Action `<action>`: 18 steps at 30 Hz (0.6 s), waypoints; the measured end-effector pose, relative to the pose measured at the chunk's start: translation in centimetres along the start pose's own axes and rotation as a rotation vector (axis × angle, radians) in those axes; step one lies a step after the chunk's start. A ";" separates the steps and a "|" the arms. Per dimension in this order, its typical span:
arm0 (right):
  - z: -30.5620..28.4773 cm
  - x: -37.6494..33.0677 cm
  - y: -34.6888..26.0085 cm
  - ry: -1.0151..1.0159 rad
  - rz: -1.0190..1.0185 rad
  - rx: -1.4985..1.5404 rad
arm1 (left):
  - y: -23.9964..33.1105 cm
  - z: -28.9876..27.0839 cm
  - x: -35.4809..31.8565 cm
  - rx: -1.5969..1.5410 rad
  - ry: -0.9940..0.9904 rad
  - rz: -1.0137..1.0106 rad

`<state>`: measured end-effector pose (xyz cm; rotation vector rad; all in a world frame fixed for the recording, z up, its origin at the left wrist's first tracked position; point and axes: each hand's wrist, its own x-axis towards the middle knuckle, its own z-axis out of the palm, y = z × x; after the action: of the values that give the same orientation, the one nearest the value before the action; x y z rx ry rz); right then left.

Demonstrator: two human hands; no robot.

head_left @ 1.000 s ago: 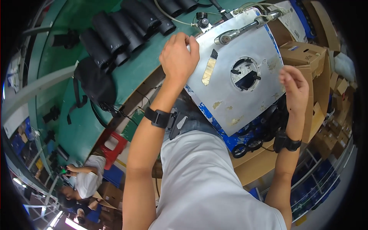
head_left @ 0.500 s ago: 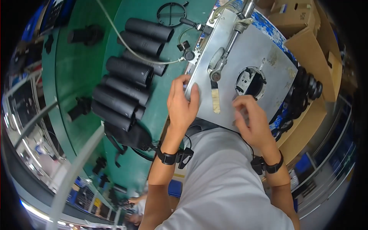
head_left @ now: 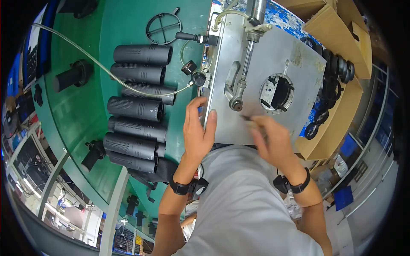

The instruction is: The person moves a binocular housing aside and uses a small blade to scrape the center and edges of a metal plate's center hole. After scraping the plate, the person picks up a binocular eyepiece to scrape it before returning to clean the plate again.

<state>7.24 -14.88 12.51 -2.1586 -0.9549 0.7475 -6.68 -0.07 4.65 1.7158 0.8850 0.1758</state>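
A grey metal plate (head_left: pixel 294 81) forms the top of a fixture in front of me. My left hand (head_left: pixel 198 134) rests astride its left edge, thumb on the top side and fingers along the side, spread apart. Low over the plate, my right hand (head_left: pixel 271 138) is closed and partly blurred. From its fingers sticks the dark tip of a small tool (head_left: pixel 245 117), its handle hidden in the hand. Just beyond that tip is the round end of a lever linkage (head_left: pixel 236 103) on a cylinder rod. Right of it, a round opening (head_left: pixel 279 94) holds black parts.
Several black ribbed tubes (head_left: pixel 134 109) lie in a row on the green bench (head_left: pixel 96 34) at left. A black ring with cross spokes (head_left: pixel 163 28) lies beyond them. A pale hose (head_left: pixel 115 79) crosses above. Cardboard boxes (head_left: pixel 341 115) and black round parts (head_left: pixel 339 68) stand at right.
The tape-wrapped tool that lay on the plate is gone from there, and a dark tip now shows in my right hand. That hand moved slightly left and nearer. The whole view has turned.
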 end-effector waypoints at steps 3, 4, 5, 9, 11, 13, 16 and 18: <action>-3.7 0.0 1.4 0.040 0.287 0.133 | 0.3 -0.3 -0.3 -0.096 -0.040 -0.083; -5.0 0.6 1.9 0.028 0.295 0.117 | 0.8 -0.3 -0.4 -0.003 -0.019 -0.008; -6.3 1.5 2.4 0.032 0.259 0.001 | 1.0 -0.1 -0.2 0.089 0.002 0.064; -10.1 4.6 3.6 -0.128 0.100 -0.314 | 2.5 0.3 0.6 0.152 0.001 0.149; -10.7 7.3 2.7 -0.254 0.033 -0.433 | 2.4 0.9 0.8 0.144 -0.014 0.111; -11.0 9.1 2.1 -0.372 -0.037 -0.551 | 1.7 1.5 0.7 0.114 0.001 0.015; -11.3 10.6 1.9 -0.435 -0.042 -0.656 | 1.5 1.6 0.8 0.133 0.034 0.063; -11.4 11.2 1.7 -0.485 -0.027 -0.607 | 1.7 1.6 0.9 0.147 0.037 0.069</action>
<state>22.43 -10.74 15.74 -2.5107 -1.6268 1.1066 -4.44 -0.88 5.30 1.8867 0.8846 0.1938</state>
